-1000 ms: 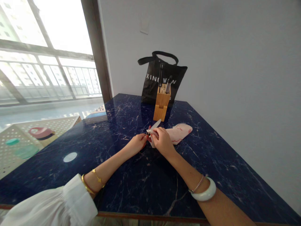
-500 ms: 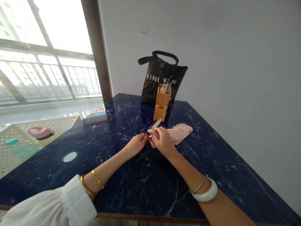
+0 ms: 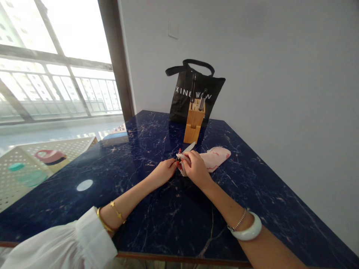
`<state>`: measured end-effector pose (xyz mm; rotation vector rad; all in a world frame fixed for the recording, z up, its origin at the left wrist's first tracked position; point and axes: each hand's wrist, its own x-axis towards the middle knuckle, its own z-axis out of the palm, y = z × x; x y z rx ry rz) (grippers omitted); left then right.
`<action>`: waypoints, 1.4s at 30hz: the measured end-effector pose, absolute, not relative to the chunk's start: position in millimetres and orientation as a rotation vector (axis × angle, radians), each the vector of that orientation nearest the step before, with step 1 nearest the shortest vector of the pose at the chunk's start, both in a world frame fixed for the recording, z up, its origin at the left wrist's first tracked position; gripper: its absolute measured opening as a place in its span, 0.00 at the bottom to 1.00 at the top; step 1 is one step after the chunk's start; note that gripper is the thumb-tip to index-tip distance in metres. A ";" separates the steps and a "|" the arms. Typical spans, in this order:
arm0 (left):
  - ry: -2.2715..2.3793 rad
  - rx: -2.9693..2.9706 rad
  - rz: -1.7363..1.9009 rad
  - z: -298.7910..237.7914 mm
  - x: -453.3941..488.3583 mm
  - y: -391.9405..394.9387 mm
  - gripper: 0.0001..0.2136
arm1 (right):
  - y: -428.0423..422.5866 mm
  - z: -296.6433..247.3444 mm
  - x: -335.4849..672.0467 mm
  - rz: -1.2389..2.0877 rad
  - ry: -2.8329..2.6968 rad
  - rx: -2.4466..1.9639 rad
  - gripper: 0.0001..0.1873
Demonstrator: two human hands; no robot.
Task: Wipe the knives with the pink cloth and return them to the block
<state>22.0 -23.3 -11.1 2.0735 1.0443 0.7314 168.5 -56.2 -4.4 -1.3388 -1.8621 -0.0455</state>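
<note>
A knife [image 3: 190, 147] is held over the middle of the table, its blade pointing away and to the right. My left hand [image 3: 165, 171] is closed round its dark handle. Between the fingers of my right hand [image 3: 196, 168] is a bunched part of a pink and white cloth [image 3: 217, 157], pressed against the knife near the handle. The rest of the cloth spreads to the right of that hand. Just beyond the blade tip stands a wooden knife block [image 3: 192, 129] with a few dark-handled tools upright in it.
Behind the block a black tote bag [image 3: 179, 106] leans by the wall. The dark blue marbled table [image 3: 134, 224] has a round white disc [image 3: 84, 185] at left. Past its left edge, a perforated cream container [image 3: 75, 149] is beside a pink-lidded vessel [image 3: 50, 156] and a green-capped bottle [image 3: 28, 175].
The blade has swung slightly to the right and lower. Both hands keep their grip in nearly the same place; the whole view has shifted a little.
</note>
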 end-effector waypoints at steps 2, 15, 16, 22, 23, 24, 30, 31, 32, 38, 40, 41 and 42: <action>1.047 2.074 0.712 -10.7 22.0 -23.1 0.16 | -55.9 -4.0 168.5 -0.044 -1.858 -1.356 0.07; 1.067 1.996 0.747 -20.6 22.2 -18.0 0.17 | -57.4 -5.2 167.9 -0.053 -1.847 -1.373 0.06; 1.057 2.008 0.748 -19.9 22.3 -18.5 0.16 | -57.4 -5.2 167.8 -0.057 -1.848 -1.354 0.07; 1.056 2.044 0.725 -15.7 22.3 -20.8 0.15 | -56.8 -5.3 168.7 -0.061 -1.844 -1.362 0.07; 1.066 2.040 0.721 -15.9 22.3 -20.4 0.16 | -56.8 -5.4 168.5 -0.062 -1.838 -1.373 0.07; 1.070 2.037 0.720 -16.3 22.2 -19.9 0.16 | -57.0 -5.5 168.1 -0.064 -1.837 -1.374 0.07; 0.951 2.051 0.744 -17.2 20.9 -19.4 0.15 | -59.4 -2.9 164.6 -0.091 -1.830 -1.296 0.10; 0.937 2.055 0.740 -16.6 20.5 -19.9 0.16 | -59.0 -2.0 165.8 -0.101 -1.811 -1.296 0.11; 0.927 2.059 0.732 -15.9 20.1 -20.5 0.16 | -58.2 -1.0 167.9 -0.116 -1.792 -1.300 0.11; 0.892 2.073 0.677 -14.3 18.3 -23.3 0.17 | -48.4 3.6 196.5 -0.254 -1.671 -1.427 0.09; 0.890 2.071 0.665 -15.2 18.2 -23.2 0.17 | -46.0 3.0 203.4 -0.272 -1.639 -1.453 0.09; 0.890 2.065 0.659 -15.6 18.2 -23.0 0.18 | -45.6 2.3 204.4 -0.262 -1.645 -1.448 0.09; 0.893 2.056 0.656 -15.9 18.3 -22.7 0.18 | -45.8 1.4 203.4 -0.241 -1.666 -1.433 0.09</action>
